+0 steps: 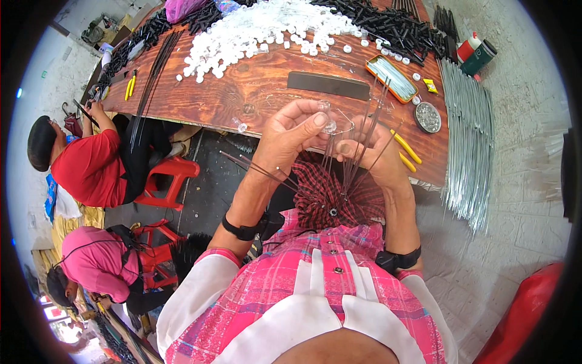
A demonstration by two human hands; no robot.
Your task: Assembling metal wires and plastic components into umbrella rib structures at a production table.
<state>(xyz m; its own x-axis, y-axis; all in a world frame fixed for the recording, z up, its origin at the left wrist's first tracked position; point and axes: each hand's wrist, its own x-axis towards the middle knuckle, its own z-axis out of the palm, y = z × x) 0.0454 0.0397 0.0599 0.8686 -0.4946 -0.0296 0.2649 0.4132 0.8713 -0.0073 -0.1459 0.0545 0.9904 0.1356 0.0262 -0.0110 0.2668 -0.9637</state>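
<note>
My left hand (pixel 297 126) pinches a small clear plastic piece (pixel 329 127) between thumb and fingers, just past the table's near edge. Close beside it, my right hand (pixel 371 148) is closed around several thin dark metal rods (pixel 377 104). Some rods stick up past its fingers, while others hang down over my lap. A short bent wire link (pixel 348 123) spans the gap between the two hands. More thin rods (pixel 257 167) poke out by my left forearm. The inner fingers of both hands are partly hidden.
A wooden table (pixel 267 82) carries a heap of white caps (pixel 273 33), black tubes (pixel 388 27), a flat dark bar (pixel 328 85), a tin of pins (pixel 392 79), a bowl of clear bits (pixel 427 117) and yellow-handled pliers (pixel 406 150). Silvery wires (pixel 467 139) overhang right. Co-workers sit left.
</note>
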